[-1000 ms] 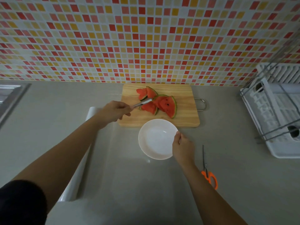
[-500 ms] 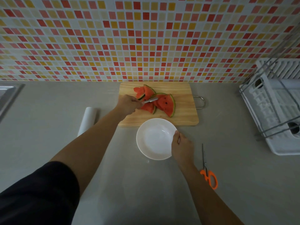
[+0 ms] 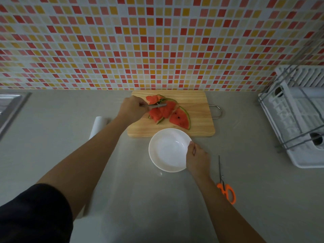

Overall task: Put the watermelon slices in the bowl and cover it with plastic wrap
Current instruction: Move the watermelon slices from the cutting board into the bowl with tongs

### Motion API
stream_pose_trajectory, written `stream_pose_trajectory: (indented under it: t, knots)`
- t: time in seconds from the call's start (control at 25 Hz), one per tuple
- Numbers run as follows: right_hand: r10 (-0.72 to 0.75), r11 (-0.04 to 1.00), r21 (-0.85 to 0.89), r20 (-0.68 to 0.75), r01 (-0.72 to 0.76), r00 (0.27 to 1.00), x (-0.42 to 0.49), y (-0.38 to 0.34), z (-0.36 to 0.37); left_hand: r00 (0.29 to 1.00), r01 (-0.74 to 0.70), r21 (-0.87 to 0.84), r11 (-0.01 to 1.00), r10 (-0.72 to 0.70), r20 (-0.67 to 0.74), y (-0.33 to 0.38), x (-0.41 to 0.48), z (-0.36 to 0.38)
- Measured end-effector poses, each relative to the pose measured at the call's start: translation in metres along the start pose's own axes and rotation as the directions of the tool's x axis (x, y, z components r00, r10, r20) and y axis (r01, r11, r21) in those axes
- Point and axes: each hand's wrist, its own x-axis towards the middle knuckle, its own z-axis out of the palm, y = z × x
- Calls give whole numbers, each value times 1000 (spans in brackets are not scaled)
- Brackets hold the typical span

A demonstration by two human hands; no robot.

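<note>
Head view, the only view: wooden cutting board (image 3: 196,127) at the back of the grey counter (image 3: 254,199), wire handle to its right; watermelon slices (image 3: 162,111) heaped on the board's left half, one wedge (image 3: 180,119) lying a little apart nearer the bowl; white bowl (image 3: 167,149) empty, its far rim touching or overlapping the board's near edge; left hand (image 3: 131,109) closed around metal tongs (image 3: 155,105), whose tips rest on or in the heaped slices, whether they actually pinch a slice cannot be told; right hand (image 3: 197,158) with fingers curled on the bowl's right rim, steadying it; roll of plastic wrap (image 3: 98,125) left of the board, a sheet (image 3: 140,199) of it apparently drawn out across the counter under the bowl, edges hard to trace; orange-handled scissors (image 3: 226,188) just right of the right forearm; dish rack (image 3: 298,116) far right; sink (image 3: 10,109) edge far left. Risks, as judged: wet slice slipping from a shallow tong grip during the carry, landing on counter or film; overlapping slices dragging a neighbour off the board; bowl skidding on the slick film if the steadying hand releases; juice on the film weakening its cling at the covering step; right forearm knocking the scissors when reaching back
</note>
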Motion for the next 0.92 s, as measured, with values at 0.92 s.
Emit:
stream_pose_trajectory:
  t: [0.92]
  knots:
    - [29, 999, 17, 65, -30, 997, 4, 2, -1, 936, -282, 504, 817, 118, 333, 12, -75, -36]
